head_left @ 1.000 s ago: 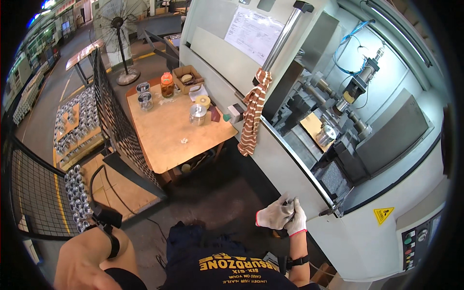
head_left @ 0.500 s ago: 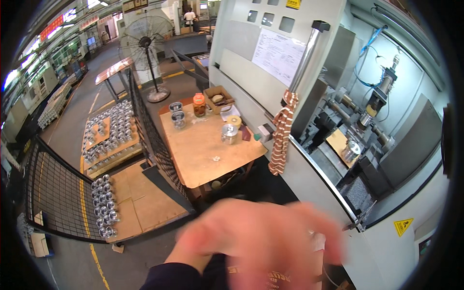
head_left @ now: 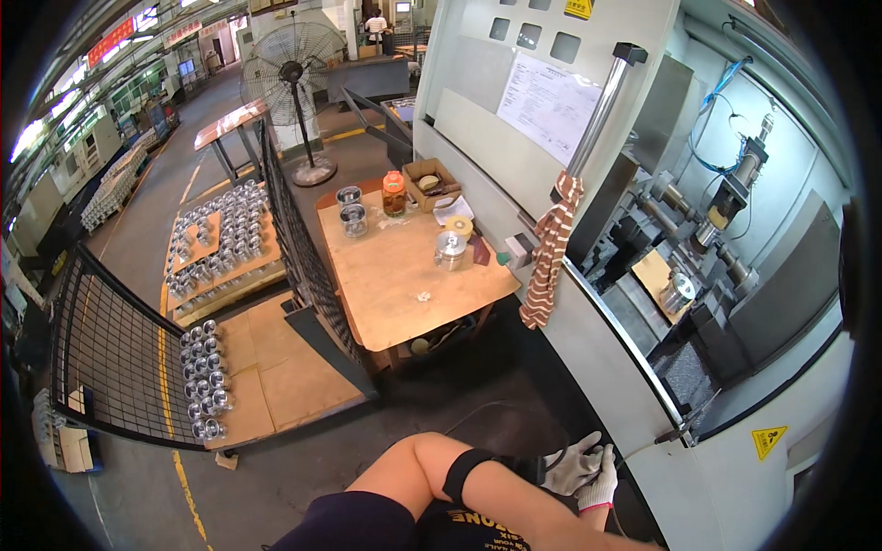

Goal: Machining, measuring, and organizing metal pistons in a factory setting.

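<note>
Gloved hands (head_left: 583,470) lower centre-right, grip unclear. Yellow triangle label (head_left: 768,442) lower right; white sheet (head_left: 548,106) upper centre; cardboard box (head_left: 428,177) on table (head_left: 395,275).

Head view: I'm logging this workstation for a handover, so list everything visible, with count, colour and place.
table: one, brown, centre
jar: one, orange, table's far end
metal cans: two, silver, beside jar
box: one, cardboard, table's far corner
tape roll: one, yellow, table's right edge
cloth: one, striped brown, hanging on machine handle
machine: one, white-grey, right
fan: one, grey, behind
metal parts: many, silver, pallets left
fence: black mesh, left
left hand: gloved, grey, at machine's lower edge
right hand: gloved, white, beside it
</note>
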`<action>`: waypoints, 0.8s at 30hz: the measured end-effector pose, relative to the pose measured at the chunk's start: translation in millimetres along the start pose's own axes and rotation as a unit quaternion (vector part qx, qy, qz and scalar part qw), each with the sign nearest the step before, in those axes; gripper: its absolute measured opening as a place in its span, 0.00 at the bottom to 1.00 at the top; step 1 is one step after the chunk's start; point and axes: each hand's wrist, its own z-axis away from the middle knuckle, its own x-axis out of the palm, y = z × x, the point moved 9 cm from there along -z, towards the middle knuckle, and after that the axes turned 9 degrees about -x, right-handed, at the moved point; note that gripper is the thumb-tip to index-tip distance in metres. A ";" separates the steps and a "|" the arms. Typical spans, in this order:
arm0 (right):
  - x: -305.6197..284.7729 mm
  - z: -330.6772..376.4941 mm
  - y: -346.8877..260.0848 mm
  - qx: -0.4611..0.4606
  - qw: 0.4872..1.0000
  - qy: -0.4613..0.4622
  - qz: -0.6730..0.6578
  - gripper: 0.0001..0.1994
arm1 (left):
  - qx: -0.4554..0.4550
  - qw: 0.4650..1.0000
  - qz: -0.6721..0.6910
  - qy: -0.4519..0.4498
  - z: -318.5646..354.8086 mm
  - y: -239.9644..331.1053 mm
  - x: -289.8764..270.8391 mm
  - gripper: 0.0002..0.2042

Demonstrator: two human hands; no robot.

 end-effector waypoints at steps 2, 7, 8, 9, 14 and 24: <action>-2.8 -1.3 7.9 0.021 0.999 0.016 -0.025 0.14 | -0.019 0.992 -0.104 -0.063 13.8 -37.1 10.6 0.23; -21.5 -11.4 2.1 -0.006 1.000 -0.014 -0.012 0.15 | -0.253 0.926 -0.181 0.214 157.2 -102.4 -93.8 0.20; -21.7 -12.3 4.2 0.002 1.000 -0.005 -0.004 0.16 | -0.273 0.869 -0.153 0.384 232.4 -127.8 -131.6 0.22; -25.6 -12.6 4.8 0.006 1.000 0.010 0.003 0.16 | -0.377 0.728 -0.260 0.511 325.9 -149.8 -154.9 0.27; -36.4 -29.7 12.6 0.008 0.998 0.047 0.035 0.13 | -0.573 0.503 -0.398 0.511 592.1 -280.7 -41.9 0.28; 44.9 -109.8 111.8 0.150 0.980 -0.054 0.123 0.10 | -0.560 0.235 -0.119 0.786 514.6 -154.3 57.5 0.25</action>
